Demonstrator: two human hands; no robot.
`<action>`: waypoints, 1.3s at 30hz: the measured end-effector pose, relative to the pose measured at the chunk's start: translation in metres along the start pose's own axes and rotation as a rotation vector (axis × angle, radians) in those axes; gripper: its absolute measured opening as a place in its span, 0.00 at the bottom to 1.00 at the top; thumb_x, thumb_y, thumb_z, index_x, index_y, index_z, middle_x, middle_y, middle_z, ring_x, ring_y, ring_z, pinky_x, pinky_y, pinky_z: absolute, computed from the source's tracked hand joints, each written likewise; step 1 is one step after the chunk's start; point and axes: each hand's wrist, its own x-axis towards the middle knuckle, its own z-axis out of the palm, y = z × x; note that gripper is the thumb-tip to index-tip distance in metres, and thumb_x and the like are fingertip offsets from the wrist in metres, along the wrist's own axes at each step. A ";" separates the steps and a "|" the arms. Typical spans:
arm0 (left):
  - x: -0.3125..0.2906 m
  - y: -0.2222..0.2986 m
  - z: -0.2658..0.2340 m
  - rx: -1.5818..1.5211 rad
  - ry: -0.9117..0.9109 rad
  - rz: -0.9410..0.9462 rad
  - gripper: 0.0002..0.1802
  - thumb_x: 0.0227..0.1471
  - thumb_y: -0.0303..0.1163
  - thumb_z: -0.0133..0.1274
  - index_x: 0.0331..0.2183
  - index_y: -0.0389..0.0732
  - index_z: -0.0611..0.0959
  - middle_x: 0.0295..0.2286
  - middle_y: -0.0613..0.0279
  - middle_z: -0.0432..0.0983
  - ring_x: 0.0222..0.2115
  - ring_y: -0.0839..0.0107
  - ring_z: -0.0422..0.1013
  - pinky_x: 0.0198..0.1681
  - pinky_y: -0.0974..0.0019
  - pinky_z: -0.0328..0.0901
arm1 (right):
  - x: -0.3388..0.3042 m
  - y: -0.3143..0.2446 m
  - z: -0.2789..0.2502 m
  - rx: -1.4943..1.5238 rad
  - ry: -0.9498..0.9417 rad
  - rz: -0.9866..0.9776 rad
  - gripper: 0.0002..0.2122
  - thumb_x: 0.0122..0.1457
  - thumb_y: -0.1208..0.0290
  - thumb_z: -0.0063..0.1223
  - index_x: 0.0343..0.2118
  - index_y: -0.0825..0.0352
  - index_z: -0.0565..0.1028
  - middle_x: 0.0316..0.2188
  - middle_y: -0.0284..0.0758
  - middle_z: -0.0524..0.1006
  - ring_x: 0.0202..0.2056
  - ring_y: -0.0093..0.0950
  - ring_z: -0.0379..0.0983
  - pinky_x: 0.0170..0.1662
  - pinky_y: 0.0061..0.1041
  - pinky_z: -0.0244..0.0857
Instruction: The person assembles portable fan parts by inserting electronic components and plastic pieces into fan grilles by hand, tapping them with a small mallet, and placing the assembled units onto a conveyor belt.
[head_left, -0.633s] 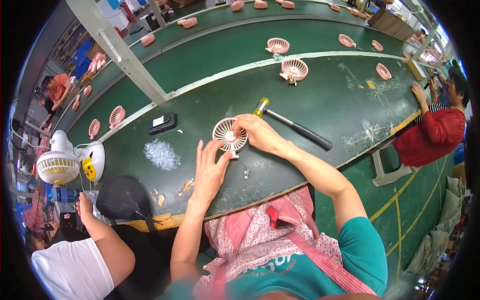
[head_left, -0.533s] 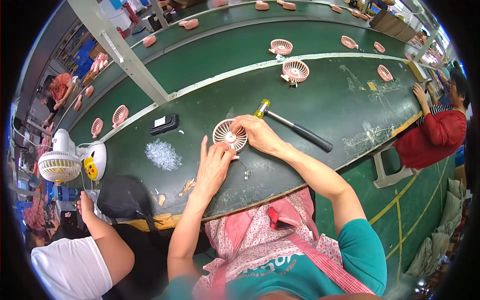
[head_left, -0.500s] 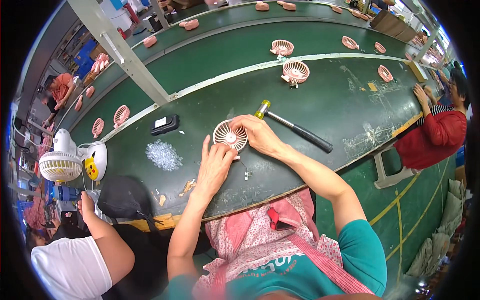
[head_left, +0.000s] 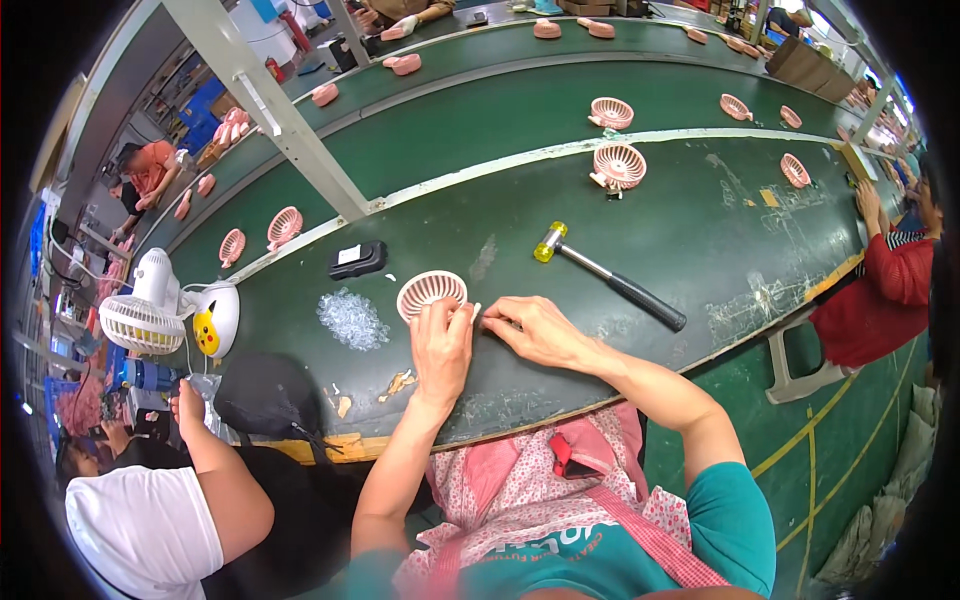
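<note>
A round pink slatted fan cage (head_left: pixel 431 291) rests on the dark green bench in front of me. My left hand (head_left: pixel 442 352) grips its near rim, fingers bent over the edge. Just right of the cage's small neck, my right hand (head_left: pixel 543 335) has thumb and fingers pinched together. What sits in that pinch, if anything, is too small to make out. Beyond the right hand lies a hammer (head_left: pixel 612 279) with a yellow head and black handle. A pile of small clear pieces (head_left: pixel 352 320) is left of the cage.
A black case (head_left: pixel 357 260) lies behind the pile. Another pink fan cage (head_left: pixel 620 167) stands by the pale divider, with more on the green conveyor (head_left: pixel 480 115). At left are a white desk fan (head_left: pixel 143 322), a black bag (head_left: pixel 266 395) and a co-worker's arm (head_left: pixel 225 500).
My right hand has left the cage's far rim and come down to its near right side. My left hand now grips the rim, and the cage is turned or tilted.
</note>
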 end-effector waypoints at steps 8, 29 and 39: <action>-0.003 -0.005 -0.011 -0.062 0.044 -0.055 0.04 0.52 0.27 0.57 0.32 0.39 0.80 0.28 0.58 0.72 0.31 0.59 0.70 0.36 0.55 0.61 | 0.009 -0.007 0.012 -0.027 0.128 -0.134 0.06 0.60 0.71 0.54 0.38 0.68 0.75 0.30 0.42 0.79 0.33 0.42 0.78 0.35 0.36 0.72; -0.004 0.011 -0.013 -1.390 -0.107 -0.638 0.06 0.58 0.26 0.57 0.35 0.37 0.77 0.35 0.63 0.80 0.34 0.82 0.74 0.38 0.77 0.69 | 0.005 -0.027 -0.023 0.534 0.017 0.258 0.06 0.56 0.78 0.59 0.36 0.73 0.81 0.28 0.31 0.80 0.30 0.16 0.72 0.36 0.18 0.65; -0.021 0.033 -0.016 -0.246 -0.083 -0.150 0.28 0.46 0.34 0.64 0.49 0.37 0.75 0.49 0.51 0.69 0.54 0.51 0.63 0.58 0.52 0.60 | 0.006 0.037 -0.010 -0.311 0.266 0.073 0.05 0.56 0.74 0.59 0.30 0.70 0.80 0.23 0.39 0.80 0.27 0.38 0.76 0.35 0.33 0.68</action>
